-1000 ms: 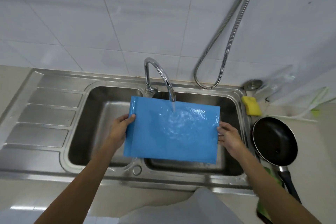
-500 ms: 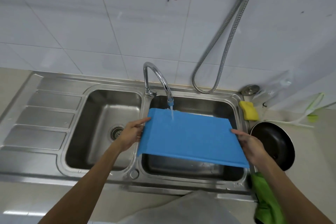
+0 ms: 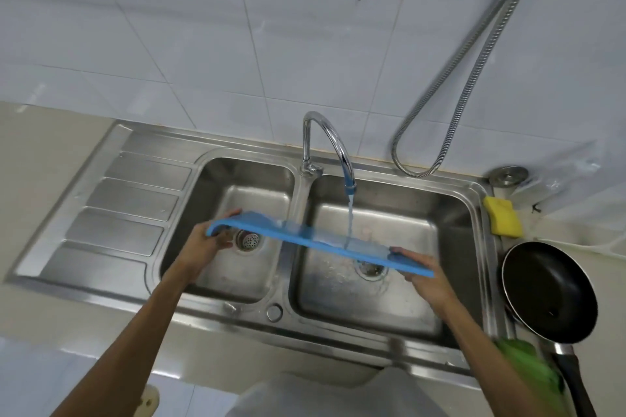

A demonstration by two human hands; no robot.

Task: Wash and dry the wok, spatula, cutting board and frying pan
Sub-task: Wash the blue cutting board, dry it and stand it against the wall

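Observation:
I hold a thin blue cutting board (image 3: 305,237) nearly edge-on over the double steel sink (image 3: 399,328). My left hand (image 3: 206,244) grips its left end, which bends over my fingers. My right hand (image 3: 423,276) grips its right end. Water from the chrome tap (image 3: 333,142) runs down past the board into the right basin. A black frying pan (image 3: 548,291) lies on the counter right of the sink, its handle pointing toward me. No wok or spatula is in view.
A yellow sponge (image 3: 503,220) lies on the sink's right rim. A green cloth (image 3: 528,369) lies near the pan handle. A metal shower hose (image 3: 474,71) hangs on the tiled wall. The ribbed drainboard (image 3: 125,210) is at the left.
The board has tipped from lying face-up under the stream to nearly edge-on and shifted left. Both hands stay on its ends.

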